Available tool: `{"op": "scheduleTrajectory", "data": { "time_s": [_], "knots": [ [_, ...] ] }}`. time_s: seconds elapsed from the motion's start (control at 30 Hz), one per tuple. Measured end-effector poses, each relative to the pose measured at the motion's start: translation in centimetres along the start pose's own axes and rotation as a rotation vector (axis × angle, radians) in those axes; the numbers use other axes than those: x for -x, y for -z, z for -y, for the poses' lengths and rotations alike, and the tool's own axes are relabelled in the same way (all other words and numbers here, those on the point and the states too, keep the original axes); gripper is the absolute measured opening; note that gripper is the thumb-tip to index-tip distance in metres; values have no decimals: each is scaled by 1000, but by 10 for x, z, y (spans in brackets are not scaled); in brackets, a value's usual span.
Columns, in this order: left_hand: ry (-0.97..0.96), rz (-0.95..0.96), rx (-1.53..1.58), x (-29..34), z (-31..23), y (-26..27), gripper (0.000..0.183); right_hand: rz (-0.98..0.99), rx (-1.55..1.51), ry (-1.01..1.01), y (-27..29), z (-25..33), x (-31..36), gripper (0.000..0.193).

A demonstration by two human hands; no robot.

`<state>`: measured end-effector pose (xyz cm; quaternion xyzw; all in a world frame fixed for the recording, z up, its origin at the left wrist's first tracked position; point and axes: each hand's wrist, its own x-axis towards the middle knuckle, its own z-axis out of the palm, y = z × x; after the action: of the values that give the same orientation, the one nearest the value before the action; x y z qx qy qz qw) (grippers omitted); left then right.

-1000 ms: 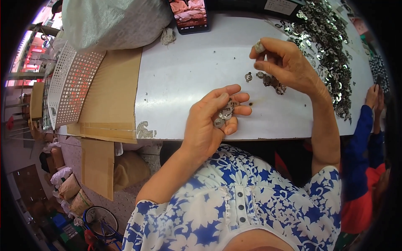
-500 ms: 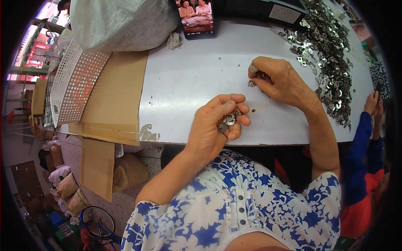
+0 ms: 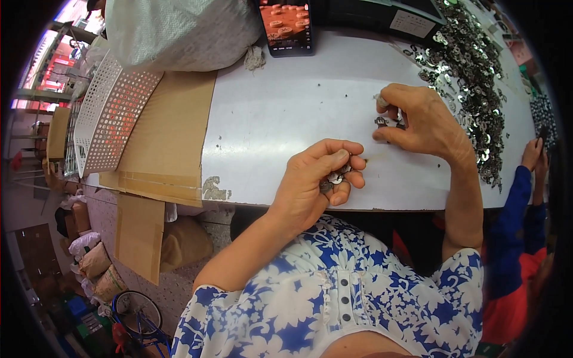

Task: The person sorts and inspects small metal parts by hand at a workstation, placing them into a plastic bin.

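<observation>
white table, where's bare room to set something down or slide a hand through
Free: the white table between the cardboard sheet, the phone and both hands. Crowded: the right side, where the metal parts pile spreads behind the right hand. The left hand holds small parts at the near edge.

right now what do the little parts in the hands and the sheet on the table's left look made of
Small parts in the left hand: likely metal, shiny silver with bright glints, like the pile. Flat sheet: apparently cardboard, matte brown with a taped seam.

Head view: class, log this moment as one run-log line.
left hand: holds small metal parts | right hand: picks metal piece off white table
</observation>
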<state>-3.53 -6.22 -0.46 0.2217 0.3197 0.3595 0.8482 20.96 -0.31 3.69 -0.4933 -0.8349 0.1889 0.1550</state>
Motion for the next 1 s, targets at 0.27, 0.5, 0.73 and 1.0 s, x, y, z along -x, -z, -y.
{"op": "scheduleTrajectory", "data": {
  "time_s": [0.27,0.5,0.73,1.0],
  "knots": [
    [0,26,53,-3,1,3,26,-6,-202,4,-10,-9,-1,13],
    [-28,-67,24,-2,0,-10,26,13,-760,-21,-15,13,-2,10],
    [-20,-12,8,-4,2,0,21,-37,-619,179,-25,18,0,12],
    [-25,103,80,-3,0,4,19,-41,-152,50,-5,-23,3,14]
  ]
}}
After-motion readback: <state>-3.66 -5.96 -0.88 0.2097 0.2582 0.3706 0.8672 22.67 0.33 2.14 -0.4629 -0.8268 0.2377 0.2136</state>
